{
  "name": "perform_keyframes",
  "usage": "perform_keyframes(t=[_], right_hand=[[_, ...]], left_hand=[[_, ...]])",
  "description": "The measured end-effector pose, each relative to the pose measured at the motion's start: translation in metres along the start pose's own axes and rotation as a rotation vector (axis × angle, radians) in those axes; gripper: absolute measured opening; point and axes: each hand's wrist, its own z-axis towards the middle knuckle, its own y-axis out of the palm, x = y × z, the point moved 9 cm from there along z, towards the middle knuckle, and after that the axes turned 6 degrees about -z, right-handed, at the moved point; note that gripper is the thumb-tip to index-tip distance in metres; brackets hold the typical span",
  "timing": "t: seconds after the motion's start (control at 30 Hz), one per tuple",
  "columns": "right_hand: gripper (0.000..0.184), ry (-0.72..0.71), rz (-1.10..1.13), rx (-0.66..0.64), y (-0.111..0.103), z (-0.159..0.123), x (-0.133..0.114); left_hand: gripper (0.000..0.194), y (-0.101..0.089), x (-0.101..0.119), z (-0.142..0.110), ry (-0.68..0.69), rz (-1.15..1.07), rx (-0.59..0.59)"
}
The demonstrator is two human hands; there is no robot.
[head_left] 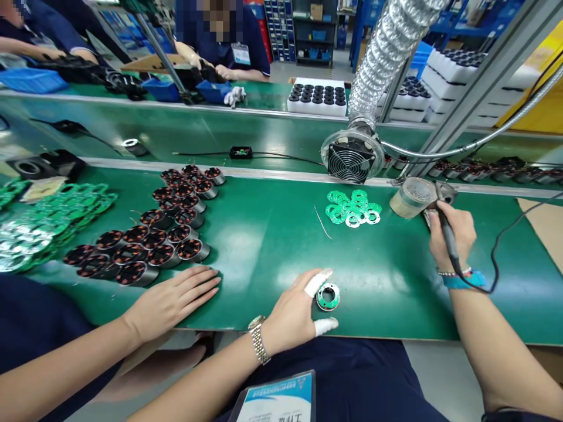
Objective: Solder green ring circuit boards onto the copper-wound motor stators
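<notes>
My left hand (299, 308) rests near the table's front edge, with white covers on thumb and forefinger. Thumb and forefinger are spread around a motor stator (335, 303) topped by a green ring-shaped circuit board; the thumb is apart from it, and whether the forefinger touches it I cannot tell. In my right hand (457, 231) is a soldering iron (448, 240), its tip end up by a round, cloudy tub (411, 197) and a dark holder (446, 192). Loose green ring boards (350, 206) lie in a pile beyond my left hand, beside a thin piece of solder wire (322, 221).
A co-worker's hand (180, 296) lies flat at left, beside several wound stators (153, 239). Green board panels (57, 220) are stacked farther left. A fan on a foil duct (350, 161) hangs over the back edge. The iron's cable (497, 246) loops past my right wrist.
</notes>
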Motion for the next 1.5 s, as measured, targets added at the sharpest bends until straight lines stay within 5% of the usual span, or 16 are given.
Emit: perform_keyframes(t=[0.1,0.17,0.33,0.47,0.57,0.67,0.87,1.2,1.3,1.5], right_hand=[[0.028,-0.023,0.035,-0.154,0.032,0.004,0.009],[0.023,-0.082,0.107,-0.234,0.048,-0.003,-0.007],[0.018,-0.539,0.313,-0.551,0.092,-0.039,-0.096],[0.014,-0.674,0.26,-0.622,0.12,-0.044,-0.125],[0.013,-0.668,0.22,-0.629,0.133,-0.039,-0.125],[0.015,-0.633,0.242,-0.655,0.136,-0.042,-0.117],[0.023,-0.707,0.213,-0.717,0.123,-0.075,-0.1],[0.035,-0.753,0.145,-0.643,0.098,-0.103,-0.104],[0.037,-0.723,0.177,-0.665,0.094,-0.113,-0.107],[0.037,-0.62,0.257,-0.764,0.074,-0.134,-0.125]], left_hand=[[0.073,0.006,0.006,0.018,0.039,0.1,-0.127],[0.073,-0.008,0.003,0.044,0.031,0.115,-0.11],[0.079,-0.109,-0.032,0.158,-0.145,0.26,0.225],[0.082,-0.198,-0.062,0.252,-0.261,0.346,0.458],[0.084,-0.229,-0.081,0.3,-0.277,0.369,0.504],[0.081,-0.234,-0.101,0.318,-0.309,0.377,0.492],[0.08,-0.237,-0.11,0.282,-0.329,0.505,0.48],[0.04,-0.318,-0.12,0.101,-0.689,0.818,0.689],[0.029,-0.317,-0.125,0.089,-0.721,0.856,0.674],[0.039,-0.306,-0.118,0.087,-0.749,0.844,0.646]])
